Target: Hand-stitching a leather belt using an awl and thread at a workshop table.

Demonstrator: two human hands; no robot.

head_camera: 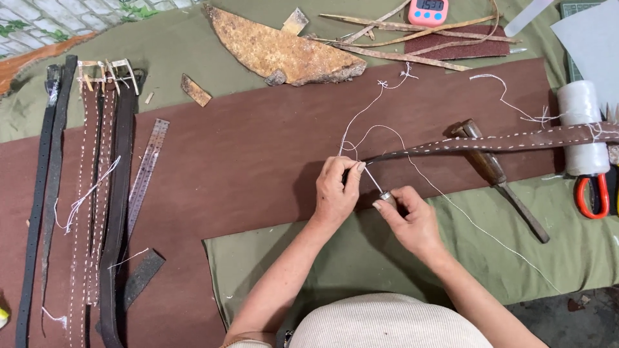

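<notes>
My left hand (336, 193) pinches the near end of a long brown leather strap (509, 140) with white stitching, which runs off to the right edge. My right hand (411, 218) grips a small awl (380, 188) whose metal point rests against the strap end by my left fingers. White thread (387, 132) loops up from the strap end and trails down right over the green cloth (361, 251).
A large brown leather sheet (258, 154) covers the bench. Several finished belts (97, 193) and a steel ruler (146, 171) lie left. A hammer (500, 177), a thread spool (581, 129) and red-handled scissors (592, 195) lie right. A bark-like slab (284, 48) and pink timer (428, 11) sit behind.
</notes>
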